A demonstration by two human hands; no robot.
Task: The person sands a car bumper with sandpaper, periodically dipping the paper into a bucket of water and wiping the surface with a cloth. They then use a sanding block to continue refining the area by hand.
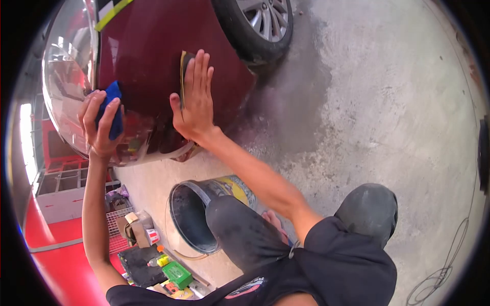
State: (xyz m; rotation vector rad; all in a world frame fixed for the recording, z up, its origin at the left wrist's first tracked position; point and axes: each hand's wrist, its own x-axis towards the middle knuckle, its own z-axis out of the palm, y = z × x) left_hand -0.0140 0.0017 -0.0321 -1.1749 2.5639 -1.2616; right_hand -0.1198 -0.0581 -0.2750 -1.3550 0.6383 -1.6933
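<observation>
My left hand point(99, 122) has its fingers bent around a blue cloth point(117, 127), against the clear headlight and the edge of the dark red car bumper point(148, 76). On the painted panel lies my right hand point(196, 104), its fingers straight and the thumb apart. Beneath those fingers is a folded sheet of sandpaper point(183, 66) with a yellowish edge and a dark face, pressed to the paint. The palm side of this hand is hidden.
A wheel point(265, 25) stands at the top, and yellow-green tape point(113, 14) marks the panel edge. A black bucket point(186, 217) lies tilted beside my knee. Lower left are a green box point(177, 275) and other supplies. A cable point(439, 275) coils on the concrete floor.
</observation>
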